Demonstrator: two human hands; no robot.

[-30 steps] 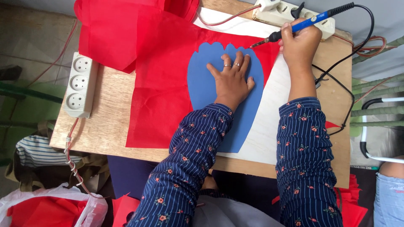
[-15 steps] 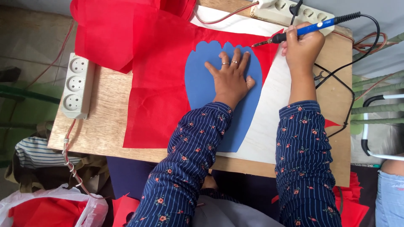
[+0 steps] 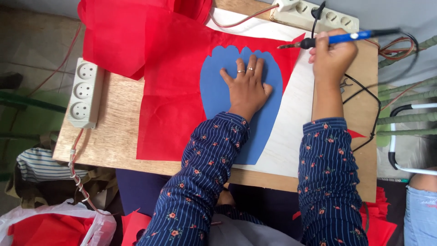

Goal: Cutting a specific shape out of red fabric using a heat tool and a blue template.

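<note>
My left hand (image 3: 246, 85) lies flat, fingers spread, on a blue petal-shaped template (image 3: 217, 86) with a scalloped top edge. The template rests on a sheet of red fabric (image 3: 170, 105) spread over a white board (image 3: 291, 132). My right hand (image 3: 331, 53) grips a blue-handled soldering iron (image 3: 334, 39), held almost level, its dark tip pointing left just above the fabric's upper right corner. A black cord runs from the iron off to the right.
A white power strip (image 3: 83, 92) hangs at the wooden table's (image 3: 114, 136) left edge, another (image 3: 318, 16) lies at the back. More red fabric (image 3: 118, 32) is bunched at the top left. A plastic bag of red pieces (image 3: 50, 228) sits below left. Another person's leg (image 3: 421, 205) is at right.
My right hand has shifted slightly with the iron, the tip staying near the fabric's upper right corner. My left hand stays pressed on the blue template.
</note>
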